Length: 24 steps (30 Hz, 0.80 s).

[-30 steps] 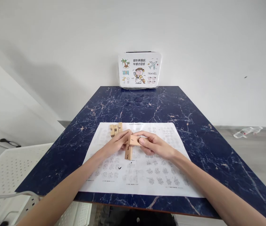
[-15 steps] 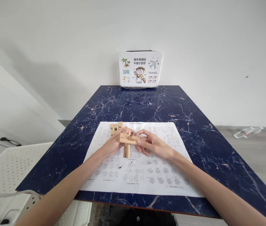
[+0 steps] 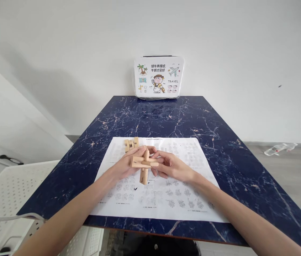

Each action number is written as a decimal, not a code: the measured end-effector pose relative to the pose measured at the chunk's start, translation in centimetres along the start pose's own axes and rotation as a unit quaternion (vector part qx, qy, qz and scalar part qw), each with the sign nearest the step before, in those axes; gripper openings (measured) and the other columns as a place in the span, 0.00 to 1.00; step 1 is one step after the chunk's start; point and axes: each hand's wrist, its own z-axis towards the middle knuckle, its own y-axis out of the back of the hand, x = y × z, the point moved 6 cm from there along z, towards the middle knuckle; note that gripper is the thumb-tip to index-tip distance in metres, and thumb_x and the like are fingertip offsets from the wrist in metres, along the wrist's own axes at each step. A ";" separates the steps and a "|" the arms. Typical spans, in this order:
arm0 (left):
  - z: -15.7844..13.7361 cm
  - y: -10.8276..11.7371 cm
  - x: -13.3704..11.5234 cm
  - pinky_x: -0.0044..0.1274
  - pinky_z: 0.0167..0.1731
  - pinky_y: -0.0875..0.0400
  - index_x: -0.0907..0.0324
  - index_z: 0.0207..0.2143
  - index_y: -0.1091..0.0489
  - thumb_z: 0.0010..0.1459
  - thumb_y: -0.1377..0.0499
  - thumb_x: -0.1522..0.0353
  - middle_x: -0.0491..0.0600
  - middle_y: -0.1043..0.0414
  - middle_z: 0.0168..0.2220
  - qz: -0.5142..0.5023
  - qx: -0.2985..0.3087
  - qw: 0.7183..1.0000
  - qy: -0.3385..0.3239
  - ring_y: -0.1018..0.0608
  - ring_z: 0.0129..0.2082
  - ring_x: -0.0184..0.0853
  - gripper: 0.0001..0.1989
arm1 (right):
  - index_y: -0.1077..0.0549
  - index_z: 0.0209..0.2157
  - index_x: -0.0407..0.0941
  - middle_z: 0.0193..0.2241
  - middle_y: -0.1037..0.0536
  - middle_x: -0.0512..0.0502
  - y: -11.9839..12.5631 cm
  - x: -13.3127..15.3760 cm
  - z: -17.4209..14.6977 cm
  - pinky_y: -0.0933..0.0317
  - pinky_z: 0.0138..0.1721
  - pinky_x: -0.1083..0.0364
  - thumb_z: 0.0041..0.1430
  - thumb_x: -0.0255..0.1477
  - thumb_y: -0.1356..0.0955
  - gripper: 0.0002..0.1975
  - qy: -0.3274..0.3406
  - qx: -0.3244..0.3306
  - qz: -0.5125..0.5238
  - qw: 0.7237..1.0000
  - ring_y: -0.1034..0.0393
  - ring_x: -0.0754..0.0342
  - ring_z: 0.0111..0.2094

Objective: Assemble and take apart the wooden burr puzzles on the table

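Between my hands are crossed wooden puzzle pieces, held above a printed sheet. One notched block lies across another that points down toward me, and small dark marks show on their ends. My left hand is closed around the left side of the pieces, its thumb on top. From the right, my right hand pinches a narrow light wooden piece that lies along the middle of the cross. Fingertips of both hands meet behind the wood, partly hidden. Just beyond my left hand, more notched wooden pieces rest on the sheet.
The sheet with puzzle diagrams lies on a dark blue marbled table. A white case with cartoon prints stands at the far edge against the wall. White perforated furniture is at left, and a plastic bottle lies on the floor at right.
The crossed pieces have tilted and turned slightly in my hands, and the lower block reaches a little nearer to me. The narrow piece now lies flatter across the middle.
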 end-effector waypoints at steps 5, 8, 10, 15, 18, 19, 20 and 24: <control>0.1 0.1 -1.1 0.33 0.44 0.25 0.59 0.35 0.25 0.64 0.37 0.50 0.54 0.29 0.42 0.066 -0.010 0.996 -0.056 0.24 0.43 0.40 0.21 | 0.25 0.44 0.46 0.27 0.31 0.53 -0.3 -0.3 -0.3 0.53 0.23 0.56 0.71 0.40 0.33 0.12 -0.022 0.031 -0.019 0.999 0.46 0.61 0.21; 0.1 0.2 -1.4 0.32 0.47 0.29 0.60 0.30 0.26 0.62 0.35 0.50 0.52 0.29 0.37 0.095 -0.009 0.992 -0.079 0.26 0.43 0.40 0.22 | 0.23 0.45 0.46 0.28 0.33 0.53 -0.5 -0.6 -0.4 0.49 0.26 0.56 0.71 0.40 0.33 0.12 -0.024 0.039 -0.033 0.998 0.44 0.60 0.24; 0.1 0.4 -1.2 0.32 0.46 0.29 0.59 0.29 0.26 0.62 0.35 0.50 0.52 0.29 0.36 0.083 -0.014 0.993 -0.078 0.26 0.42 0.39 0.21 | 0.23 0.45 0.47 0.27 0.33 0.53 -0.6 -0.6 -0.4 0.48 0.26 0.56 0.71 0.40 0.33 0.12 -0.016 0.040 -0.047 0.998 0.44 0.59 0.24; 0.3 1.3 -0.3 0.30 0.45 0.28 0.59 0.31 0.25 0.64 0.36 0.50 0.53 0.27 0.38 0.040 -0.031 0.997 -0.050 0.25 0.40 0.37 0.21 | 0.23 0.45 0.46 0.25 0.33 0.54 -0.8 -0.1 -0.3 0.52 0.24 0.56 0.71 0.41 0.33 0.14 -0.018 0.057 -0.030 0.998 0.47 0.60 0.22; 0.4 1.6 -0.8 0.29 0.47 0.27 0.59 0.33 0.24 0.64 0.36 0.52 0.52 0.25 0.39 0.019 -0.062 0.996 -0.056 0.24 0.42 0.37 0.19 | 0.24 0.41 0.45 0.26 0.29 0.53 -0.9 0.3 -0.3 0.49 0.25 0.55 0.70 0.41 0.32 0.13 -0.025 0.067 0.048 0.996 0.43 0.60 0.22; 0.4 1.8 -1.2 0.29 0.47 0.27 0.58 0.35 0.24 0.65 0.36 0.52 0.52 0.24 0.40 0.003 -0.083 0.995 -0.063 0.23 0.43 0.37 0.18 | 0.24 0.39 0.45 0.26 0.29 0.52 -0.7 0.4 -0.2 0.50 0.25 0.55 0.70 0.41 0.31 0.13 -0.029 0.054 0.078 0.995 0.43 0.60 0.22; 0.4 2.1 -1.6 0.29 0.48 0.26 0.58 0.38 0.23 0.66 0.37 0.53 0.52 0.24 0.43 -0.020 -0.109 0.991 -0.075 0.23 0.45 0.37 0.17 | 0.25 0.37 0.45 0.25 0.30 0.53 -0.4 0.4 -0.1 0.51 0.24 0.55 0.69 0.41 0.31 0.14 -0.034 0.030 0.107 0.993 0.45 0.60 0.21; 0.1 3.6 -2.9 0.28 0.54 0.26 0.57 0.42 0.24 0.67 0.37 0.57 0.52 0.23 0.50 -0.122 -0.211 0.959 -0.146 0.23 0.54 0.38 0.13 | 0.29 0.31 0.45 0.24 0.32 0.53 2.5 0.1 0.0 0.54 0.22 0.55 0.66 0.43 0.29 0.17 -0.020 -0.149 0.176 0.973 0.51 0.60 0.20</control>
